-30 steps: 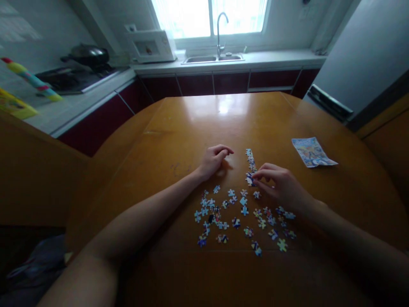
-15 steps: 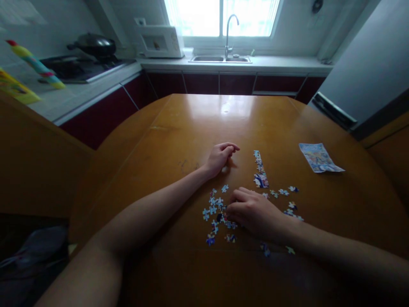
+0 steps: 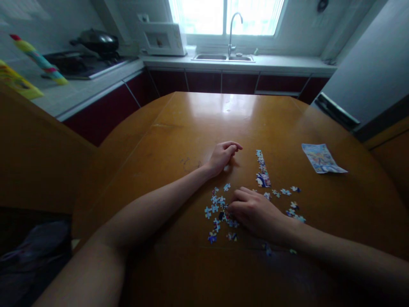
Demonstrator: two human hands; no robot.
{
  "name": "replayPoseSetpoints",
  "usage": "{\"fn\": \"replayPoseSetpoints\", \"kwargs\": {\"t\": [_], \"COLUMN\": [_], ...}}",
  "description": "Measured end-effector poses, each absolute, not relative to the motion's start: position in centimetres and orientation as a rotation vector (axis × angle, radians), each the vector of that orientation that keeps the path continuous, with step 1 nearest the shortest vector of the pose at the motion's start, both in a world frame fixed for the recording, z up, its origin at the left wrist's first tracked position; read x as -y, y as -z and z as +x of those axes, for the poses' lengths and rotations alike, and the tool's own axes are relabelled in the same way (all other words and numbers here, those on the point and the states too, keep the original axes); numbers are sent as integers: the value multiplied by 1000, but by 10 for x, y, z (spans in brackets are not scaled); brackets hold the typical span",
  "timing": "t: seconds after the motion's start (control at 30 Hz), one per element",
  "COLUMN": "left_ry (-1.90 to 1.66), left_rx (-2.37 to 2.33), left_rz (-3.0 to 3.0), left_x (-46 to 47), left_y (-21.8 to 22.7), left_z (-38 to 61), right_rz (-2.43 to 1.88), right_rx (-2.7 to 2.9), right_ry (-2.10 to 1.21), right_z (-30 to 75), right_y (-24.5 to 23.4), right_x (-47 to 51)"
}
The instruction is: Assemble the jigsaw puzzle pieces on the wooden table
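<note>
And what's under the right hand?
Loose puzzle pieces show on the table around the right hand. Straight underneath, the hand covers everything, so I can't tell what's there.

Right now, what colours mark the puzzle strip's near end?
The puzzle strip's near end: mainly blue and white, head view.

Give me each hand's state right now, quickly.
Left hand: half-open, loosely curled, nothing visible in it.
Right hand: fingers curled down at puzzle pieces; whether gripping, cannot tell.
</note>
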State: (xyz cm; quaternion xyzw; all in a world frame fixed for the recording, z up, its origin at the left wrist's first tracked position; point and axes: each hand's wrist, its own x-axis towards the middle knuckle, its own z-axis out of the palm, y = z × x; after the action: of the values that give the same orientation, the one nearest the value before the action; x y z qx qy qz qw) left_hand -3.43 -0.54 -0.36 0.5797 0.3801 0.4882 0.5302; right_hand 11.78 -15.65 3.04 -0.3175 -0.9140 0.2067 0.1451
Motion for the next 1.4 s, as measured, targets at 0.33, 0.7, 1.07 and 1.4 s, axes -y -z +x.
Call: {"fn": "replayPoseSetpoints", "kwargs": {"t": [0.33, 0.7, 1.07, 1.4], "left_ry": [-1146, -1149, -1162, -1147], "left_rx": [-926, -933, -916, -919], "left_rz": [1400, 1370, 1330, 1395], "left_x": [5, 4, 4, 0], "left_y": [4, 5, 5, 9], "left_z": [-35, -35, -36, -39], "right_rz": [-810, -973, -1407, -1579], "right_rx": [2726, 2531, 2064, 1916], "right_ry": [-680, -652, -401, -297], "right_z": [121, 142, 214, 251], "right_y": [-34, -42, -63, -56], "right_x": [181, 186, 131, 114]}}
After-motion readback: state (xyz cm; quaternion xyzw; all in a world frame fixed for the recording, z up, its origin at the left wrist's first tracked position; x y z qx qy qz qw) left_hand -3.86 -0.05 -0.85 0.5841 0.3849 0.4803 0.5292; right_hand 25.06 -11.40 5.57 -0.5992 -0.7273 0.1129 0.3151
